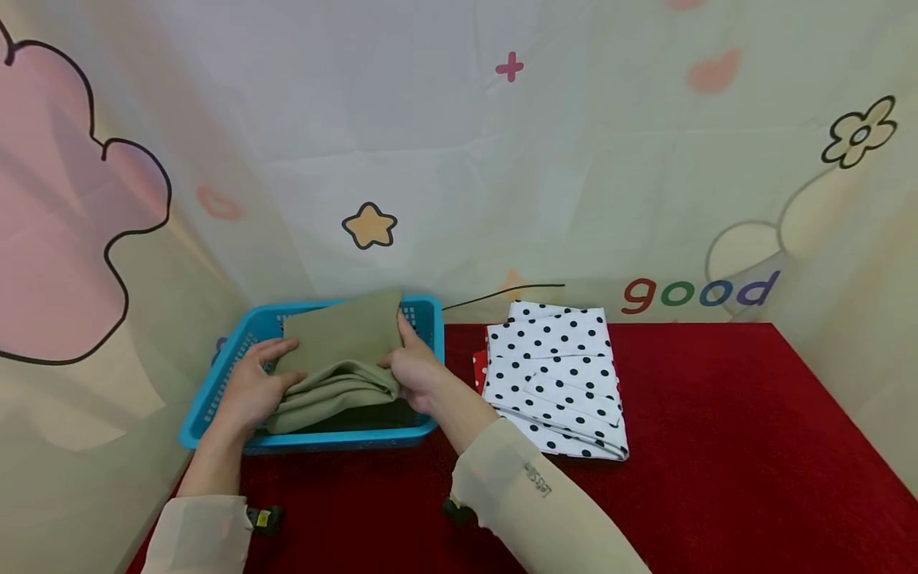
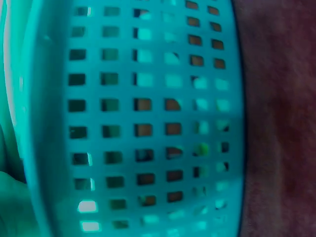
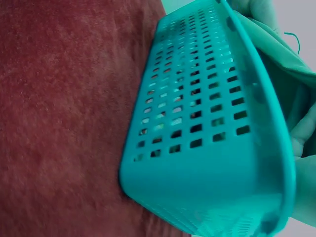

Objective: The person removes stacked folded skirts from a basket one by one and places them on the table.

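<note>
Your blue basket (image 1: 215, 391) sits at the left end of the red tabletop (image 1: 717, 414), its left side right at the table's edge and its far rim close to the patterned backdrop (image 1: 502, 159). There is little room on those two sides. To the right of the basket a narrow strip of red separates it from the folded polka-dot cloth (image 1: 555, 375), which lies flat with a sliver of red dotted fabric (image 1: 479, 368) showing at its left edge. Beyond that cloth the tabletop runs open to the right edge, and the strip in front of the basket, toward you, is open as well.

Inside the basket lies the folded olive cloth (image 1: 344, 359), its far part rising over the back rim and its near folds stacked low against the front wall. Your left hand (image 1: 251, 391) holds the left side of the bundle, fingers curled over the top fold. Your right hand (image 1: 416, 371) grips the right side, thumb on top of the cloth and fingers wrapped round the folded edge.

The left wrist view shows only the perforated basket wall (image 2: 148, 123) pressed close, with red tabletop (image 2: 281, 123) beside it. The right wrist view shows the basket's outer corner (image 3: 207, 148) standing on the red surface (image 3: 64, 123), with cloth (image 3: 276, 54) bulging above the rim
</note>
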Demonstrator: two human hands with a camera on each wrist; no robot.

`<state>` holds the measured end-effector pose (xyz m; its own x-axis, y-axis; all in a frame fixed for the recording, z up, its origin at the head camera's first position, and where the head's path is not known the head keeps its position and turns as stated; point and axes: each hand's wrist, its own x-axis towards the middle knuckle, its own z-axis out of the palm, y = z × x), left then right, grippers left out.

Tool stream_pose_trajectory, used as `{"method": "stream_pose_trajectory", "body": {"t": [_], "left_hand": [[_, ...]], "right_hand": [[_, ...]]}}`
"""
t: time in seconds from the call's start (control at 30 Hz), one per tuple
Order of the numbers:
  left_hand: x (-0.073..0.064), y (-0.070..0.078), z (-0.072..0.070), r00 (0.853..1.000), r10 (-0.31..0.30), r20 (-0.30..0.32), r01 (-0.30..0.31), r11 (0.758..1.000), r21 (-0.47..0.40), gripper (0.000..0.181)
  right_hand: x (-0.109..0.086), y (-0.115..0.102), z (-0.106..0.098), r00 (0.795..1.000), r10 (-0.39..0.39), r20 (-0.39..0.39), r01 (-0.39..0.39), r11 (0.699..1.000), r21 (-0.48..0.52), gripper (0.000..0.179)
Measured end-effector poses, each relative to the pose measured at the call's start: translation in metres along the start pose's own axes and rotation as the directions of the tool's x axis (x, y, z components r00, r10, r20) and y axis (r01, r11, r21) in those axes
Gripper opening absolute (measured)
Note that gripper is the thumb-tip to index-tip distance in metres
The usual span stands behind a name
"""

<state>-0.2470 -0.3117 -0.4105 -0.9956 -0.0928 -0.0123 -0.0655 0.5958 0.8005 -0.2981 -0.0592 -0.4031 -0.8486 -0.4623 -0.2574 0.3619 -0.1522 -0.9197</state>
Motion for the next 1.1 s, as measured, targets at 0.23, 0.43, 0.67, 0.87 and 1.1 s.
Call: {"method": "stream_pose_trajectory", "body": {"t": [0.23,0.43,0.67,0.87,1.1], "left_hand": [[-0.006,0.013,0.005,0.999,0.027,-0.023,-0.026,0.999,0.029,0.063],[-0.008,0.027,0.015,0.997,0.069,-0.045,-0.068,0.997,0.023,0.063],[-0.010,0.041,0.028,0.992,0.104,-0.067,-0.102,0.994,0.025,0.061],[-0.009,0.056,0.042,0.988,0.128,-0.084,-0.127,0.992,0.017,0.060],[-0.006,0.070,0.062,0.984,0.144,-0.104,-0.142,0.990,0.022,0.059]], "right_hand": [[-0.008,-0.007,-0.008,0.999,-0.032,0.015,0.032,0.999,-0.006,0.091],[-0.016,-0.012,-0.019,0.996,-0.085,0.019,0.085,0.996,-0.018,0.091],[-0.031,-0.017,-0.034,0.991,-0.127,0.038,0.129,0.991,-0.039,0.090],[-0.043,-0.021,-0.049,0.984,-0.175,0.024,0.176,0.983,-0.044,0.091],[-0.052,-0.023,-0.068,0.978,-0.208,0.004,0.208,0.978,-0.033,0.091]]}}
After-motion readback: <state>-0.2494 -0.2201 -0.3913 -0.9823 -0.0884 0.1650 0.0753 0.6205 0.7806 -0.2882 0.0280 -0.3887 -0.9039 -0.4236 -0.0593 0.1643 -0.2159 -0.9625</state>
